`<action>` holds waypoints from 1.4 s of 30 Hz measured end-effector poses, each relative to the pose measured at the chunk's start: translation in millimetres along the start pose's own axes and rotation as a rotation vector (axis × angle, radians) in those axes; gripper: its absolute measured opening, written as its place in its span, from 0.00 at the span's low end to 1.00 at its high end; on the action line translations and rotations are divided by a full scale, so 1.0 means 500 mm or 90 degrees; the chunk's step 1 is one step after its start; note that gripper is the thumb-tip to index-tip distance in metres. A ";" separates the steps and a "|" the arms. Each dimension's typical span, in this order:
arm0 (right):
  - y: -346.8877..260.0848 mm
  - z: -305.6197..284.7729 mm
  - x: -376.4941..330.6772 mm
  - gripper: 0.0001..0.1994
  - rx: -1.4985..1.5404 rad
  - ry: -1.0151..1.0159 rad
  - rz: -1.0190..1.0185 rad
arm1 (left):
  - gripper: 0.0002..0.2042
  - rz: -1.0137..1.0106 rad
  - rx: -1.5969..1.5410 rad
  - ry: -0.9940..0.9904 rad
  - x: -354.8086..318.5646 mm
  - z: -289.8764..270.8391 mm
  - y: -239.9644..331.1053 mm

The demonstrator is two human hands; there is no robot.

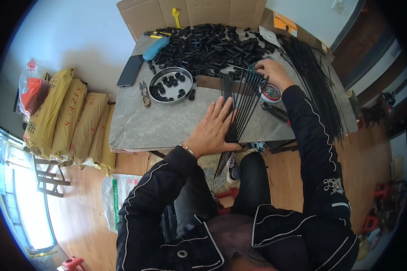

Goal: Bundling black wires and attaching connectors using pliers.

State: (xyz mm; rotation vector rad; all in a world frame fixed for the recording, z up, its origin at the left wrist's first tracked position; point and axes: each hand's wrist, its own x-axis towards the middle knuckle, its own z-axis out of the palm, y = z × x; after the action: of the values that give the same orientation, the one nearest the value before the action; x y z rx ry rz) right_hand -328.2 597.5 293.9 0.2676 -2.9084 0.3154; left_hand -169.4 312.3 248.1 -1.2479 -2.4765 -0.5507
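Note:
My left hand [212,128] lies flat with stretched fingers over a bundle of thin black rods [246,101]. The rods fan out across the table and stick out past its front edge. At their far ends my right hand [274,72] has its fingers curled together; what they hold is hidden. Beside that hand, a row of dark pieces [255,77] sits at the rod ends. Just below it stands a round tub [271,93] of small metal parts. A dark-handled tool [275,111] with a bit of red lies nearer, under my right forearm.
Black tubular fittings [208,47] are heaped at the back. At left are a round metal tray [169,102] with black caps, pliers [144,94], a phone [130,71] and a blue case [156,48]. More long black rods [314,77] lie at right. Yellow sacks [65,119] stand by the wall.

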 end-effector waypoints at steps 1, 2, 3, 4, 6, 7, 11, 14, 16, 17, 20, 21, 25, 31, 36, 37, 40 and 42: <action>0.002 0.009 0.013 0.07 -0.033 -0.014 -0.023 | 0.48 -0.006 0.000 -0.005 0.001 -0.001 0.000; 0.005 0.013 0.031 0.07 -0.051 -0.057 -0.008 | 0.48 -0.005 -0.004 -0.012 0.002 -0.001 0.000; 0.011 0.018 0.040 0.07 -0.048 -0.062 -0.009 | 0.48 -0.002 -0.009 -0.018 0.003 -0.002 -0.001; 0.008 0.018 0.045 0.06 -0.111 -0.045 -0.092 | 0.48 -0.006 -0.011 -0.022 0.003 -0.004 -0.002; 0.007 0.014 0.044 0.04 -0.174 0.004 -0.198 | 0.48 -0.005 -0.024 -0.028 0.005 -0.006 -0.004; 0.009 0.011 0.043 0.04 -0.174 0.000 -0.199 | 0.48 -0.008 -0.027 -0.029 0.005 -0.007 -0.005; 0.014 -0.017 0.026 0.03 -0.144 0.083 -0.254 | 0.47 -0.013 -0.035 -0.045 -0.001 -0.009 -0.009; 0.001 -0.037 0.008 0.03 -0.099 0.147 -0.225 | 0.47 -0.016 -0.054 -0.061 -0.014 -0.017 -0.007; -0.025 -0.045 -0.006 0.03 -0.062 0.188 -0.200 | 0.47 -0.019 -0.058 -0.077 -0.017 -0.026 -0.001; -0.043 -0.047 -0.013 0.03 -0.015 0.233 -0.203 | 0.46 -0.019 -0.069 -0.060 -0.015 -0.028 0.001; -0.113 -0.010 -0.052 0.03 0.104 0.214 -0.218 | 0.46 -0.022 -0.087 -0.043 -0.019 -0.026 0.000; -0.132 0.007 -0.063 0.03 0.176 0.155 -0.227 | 0.46 -0.020 -0.091 -0.045 -0.022 -0.023 -0.002; -0.147 0.025 -0.078 0.04 0.049 0.141 -0.299 | 0.46 -0.021 -0.106 -0.048 -0.019 -0.024 -0.004; -0.146 0.037 -0.075 0.06 0.190 0.045 -0.147 | 0.47 -0.025 -0.103 -0.055 -0.018 -0.025 -0.003; -0.151 0.044 -0.068 0.06 0.278 0.059 -0.075 | 0.47 -0.025 -0.097 -0.057 -0.021 -0.023 -0.006; -0.151 0.044 -0.064 0.06 0.278 0.056 -0.076 | 0.47 -0.027 -0.098 -0.057 -0.020 -0.024 -0.006; -0.146 0.011 -0.045 0.06 0.167 0.200 -0.138 | 0.47 -0.037 -0.096 -0.070 -0.018 -0.027 -0.005; -0.123 -0.011 -0.026 0.06 0.077 0.221 -0.103 | 0.47 -0.039 -0.101 -0.058 -0.019 -0.029 -0.004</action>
State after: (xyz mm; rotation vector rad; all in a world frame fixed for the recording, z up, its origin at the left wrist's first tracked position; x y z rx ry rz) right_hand -302.3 541.7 308.2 0.4196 -2.5136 0.4609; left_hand -164.2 297.6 256.4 -1.2853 -2.5964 -0.7354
